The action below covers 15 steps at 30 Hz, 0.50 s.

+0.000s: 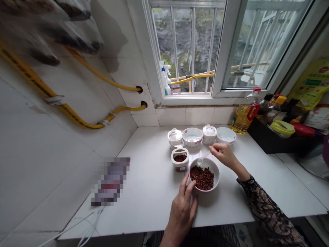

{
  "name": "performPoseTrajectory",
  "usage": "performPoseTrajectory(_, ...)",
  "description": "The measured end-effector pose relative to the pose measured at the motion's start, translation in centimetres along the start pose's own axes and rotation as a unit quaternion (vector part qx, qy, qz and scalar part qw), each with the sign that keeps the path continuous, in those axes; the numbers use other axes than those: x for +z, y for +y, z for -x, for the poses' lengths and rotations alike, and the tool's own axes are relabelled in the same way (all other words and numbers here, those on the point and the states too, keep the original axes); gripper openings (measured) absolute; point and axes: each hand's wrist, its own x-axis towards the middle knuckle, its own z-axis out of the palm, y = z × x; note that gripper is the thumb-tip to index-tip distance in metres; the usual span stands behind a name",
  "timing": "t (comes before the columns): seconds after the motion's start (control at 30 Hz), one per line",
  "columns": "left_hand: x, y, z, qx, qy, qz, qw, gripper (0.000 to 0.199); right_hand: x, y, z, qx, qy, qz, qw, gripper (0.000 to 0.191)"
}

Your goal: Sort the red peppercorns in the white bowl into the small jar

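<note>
A white bowl with a pink rim [217, 176] sits on the white countertop [154, 202], filled with dark red peppercorns [202, 177]. My left hand [183, 214] grips the bowl's near left side with its fingers. My right hand [223, 154] pinches the handle of a small white spoon [204, 157], whose scoop hangs over the bowl's far rim. Just behind the bowl stands a small white lidded jar [180, 159], its lid raised, with more peppercorns inside.
Behind stand a lidded glass jar [175, 138], white bowls [192, 136] and a white lidded pot [209, 134]. Beyond them are a window [185, 51], a cooking oil bottle [241, 118] and yellow gas hoses [102, 77] along the tiled wall. A pixelated object [111, 181] lies at left.
</note>
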Motion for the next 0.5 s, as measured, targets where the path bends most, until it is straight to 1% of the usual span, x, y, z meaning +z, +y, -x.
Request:
performPoseTrajectory(0.03,0.0,0.0,0.0,0.000,0.001,0.000,1.000,0.046,0.1,0.3,0.1,0.001,-0.020,0.010,1.000,0.045)
performPoseTrajectory(0.1,0.0,0.1,-0.1,-0.001,0.000,0.001,1.000,0.046,0.6,0.4,0.2,-0.009,-0.038,0.033,0.999,0.045)
performPoseTrajectory(0.23,0.0,0.1,-0.1,-0.006,-0.002,-0.001,1.000,0.045,1.9,-0.1,0.5,-0.023,-0.071,0.040,0.996,0.043)
performPoseTrajectory(0.33,0.0,0.0,-0.1,-0.003,0.001,-0.001,1.000,0.045,2.1,-0.2,0.6,0.015,-0.077,0.005,0.997,0.045)
performPoseTrajectory(0.43,0.0,0.0,-0.1,0.001,0.001,-0.002,1.000,0.044,1.6,-0.1,0.5,0.068,-0.068,-0.046,0.994,0.045)
performPoseTrajectory(0.5,-0.1,0.1,-0.2,0.003,0.001,-0.003,1.000,0.044,1.2,0.0,0.5,0.090,-0.065,-0.074,0.991,0.045)
